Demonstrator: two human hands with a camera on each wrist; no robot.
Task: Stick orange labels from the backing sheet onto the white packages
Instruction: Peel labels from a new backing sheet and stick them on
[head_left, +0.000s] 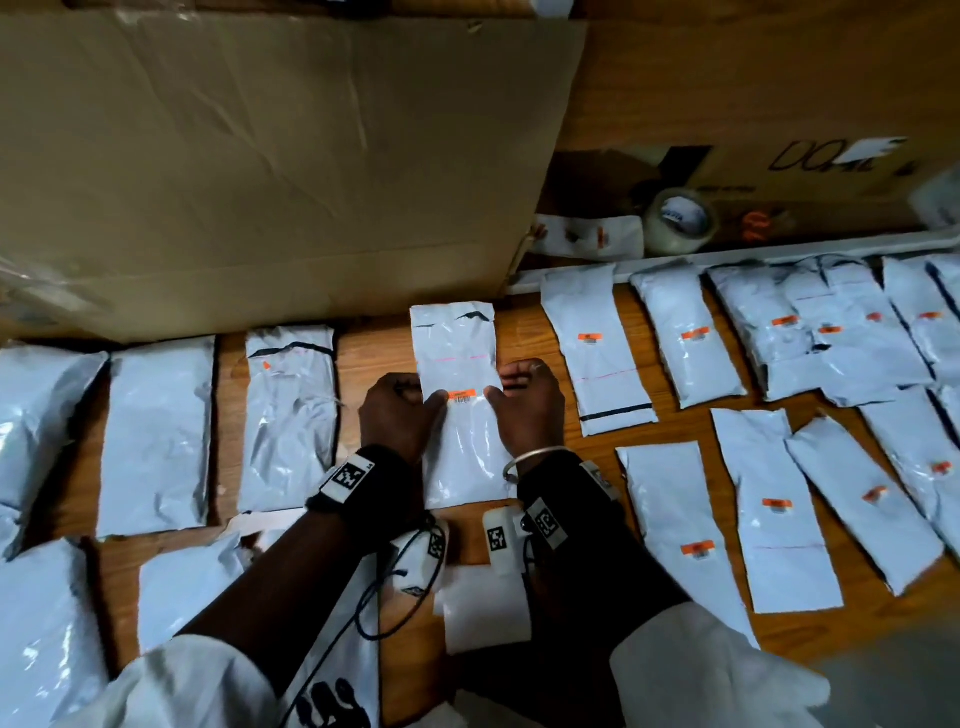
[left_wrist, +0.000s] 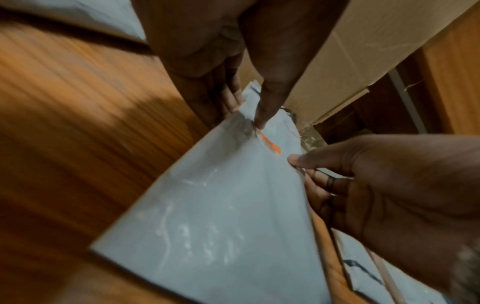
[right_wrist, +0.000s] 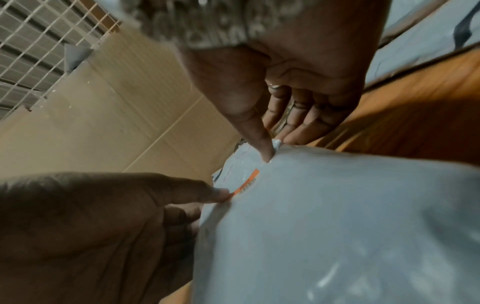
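A white package (head_left: 460, 431) lies lengthwise on the wooden table (head_left: 519, 322) between my hands, with an orange barcode label (head_left: 461, 394) stuck across its middle. My left hand (head_left: 415, 408) pinches its left edge, thumb on top beside the label and fingers curled under. On the other side my right hand (head_left: 511, 397) pinches the right edge the same way. The left wrist view shows my left thumb at the label (left_wrist: 271, 145) on the package (left_wrist: 221, 205). In the right wrist view both thumbs flank the label (right_wrist: 248, 182). A blank white sheet (head_left: 483, 608) lies under my right forearm.
Several labelled packages (head_left: 691, 332) cover the table to the right. Unlabelled ones (head_left: 156, 436) lie to the left and near me. A large cardboard box (head_left: 270, 156) stands close behind. A tape roll (head_left: 678, 221) sits at the back right.
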